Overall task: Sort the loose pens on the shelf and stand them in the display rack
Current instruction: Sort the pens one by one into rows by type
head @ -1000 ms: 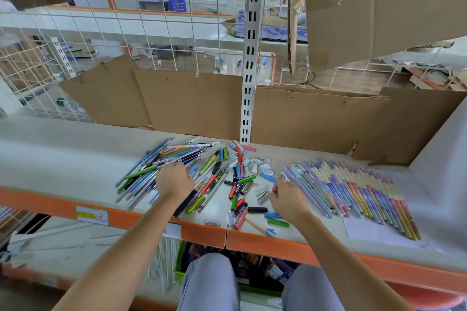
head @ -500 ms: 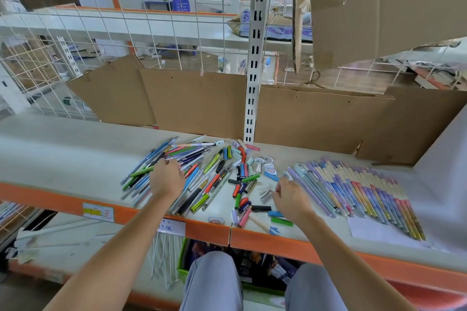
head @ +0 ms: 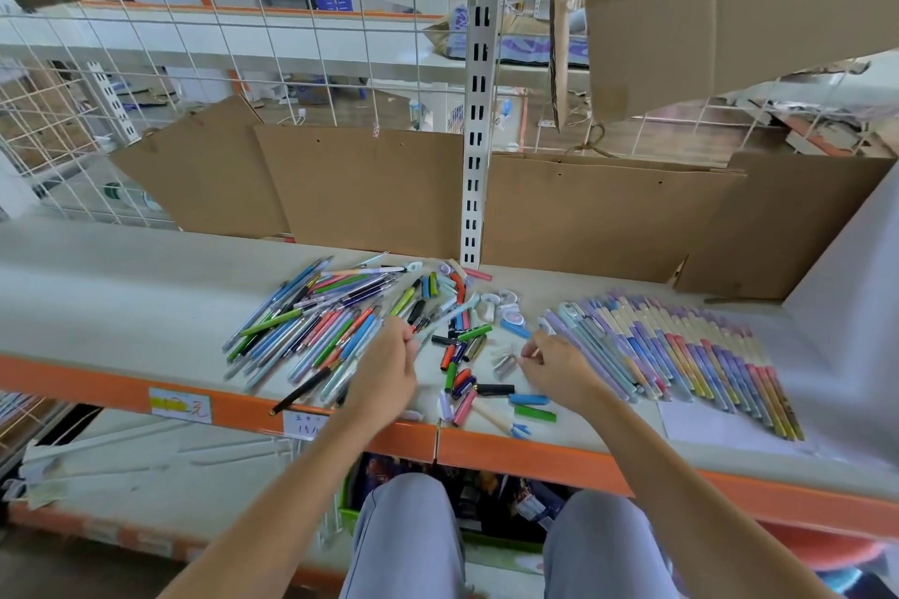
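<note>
Single head view, wide-angle, looking forward and down at shelf [head: 121, 306], near arm's reach.

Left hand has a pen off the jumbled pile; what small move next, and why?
Probably carry the pale pen that the left hand pinches over to the tidy row of pens on the right: sorted ones lie there, and no display rack is in view.

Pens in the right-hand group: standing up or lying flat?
Lying flat. The right-hand pens lie side by side in a neat row on the shelf; none upright.
</note>
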